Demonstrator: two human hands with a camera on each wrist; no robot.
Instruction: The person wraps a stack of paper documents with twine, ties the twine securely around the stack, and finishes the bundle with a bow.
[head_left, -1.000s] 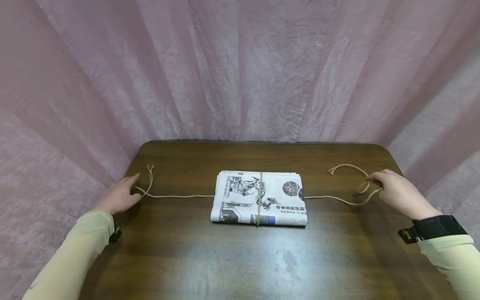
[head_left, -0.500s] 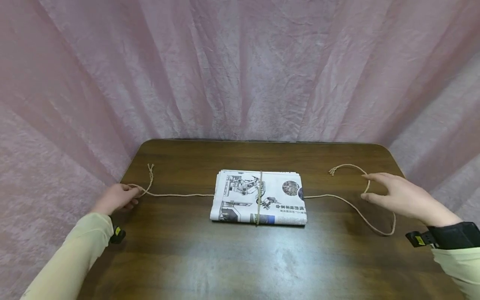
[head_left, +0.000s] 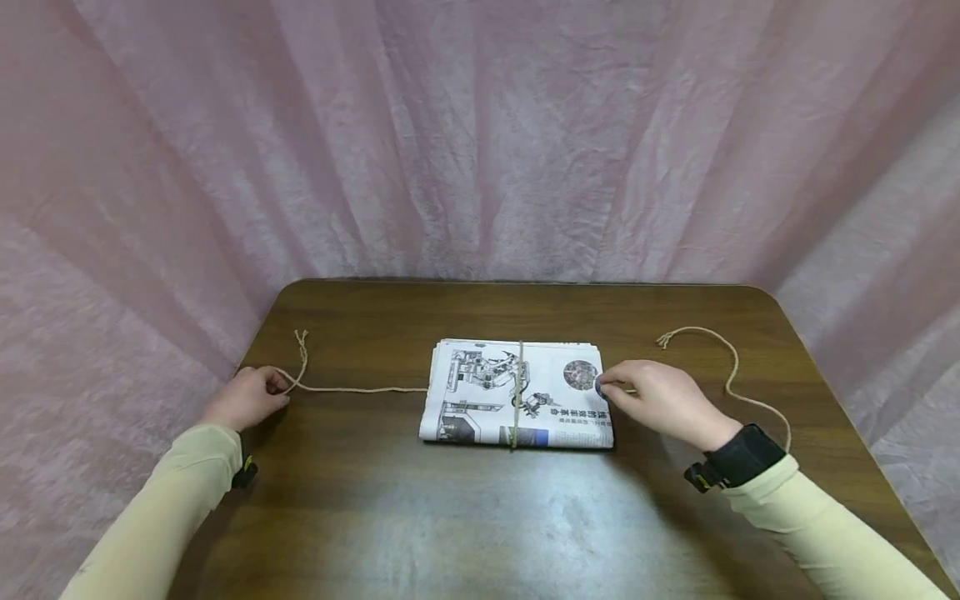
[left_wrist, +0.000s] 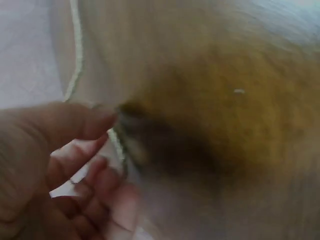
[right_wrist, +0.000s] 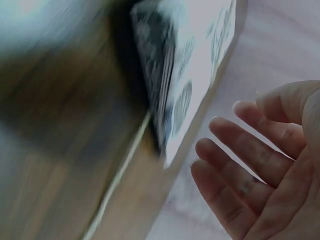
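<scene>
A stack of folded newspapers [head_left: 480, 425] lies mid-table, with a strand of twine [head_left: 517, 392] crossing its top from back to front. More twine [head_left: 375, 390] runs out from the stack's left side to my left hand [head_left: 243, 398]. In the left wrist view, my thumb and index finger pinch that twine [left_wrist: 118, 147]. My right hand [head_left: 663, 400] is at the stack's right edge, fingertips overlapping it, with the twine there mostly hidden behind it. In the right wrist view, the fingers of this hand [right_wrist: 265, 165] are loosely extended and hold nothing.
The frayed right end of the twine [head_left: 693, 330] curves across the table beyond my right forearm. A frayed left end [head_left: 302, 343] stands off above my left hand. A pink curtain [head_left: 480, 150] hangs behind the brown wooden table [head_left: 480, 508].
My right hand has let go of the twine loop at the far right and moved left to the newspapers. My left hand has gone from spread fingers to pinching the twine.
</scene>
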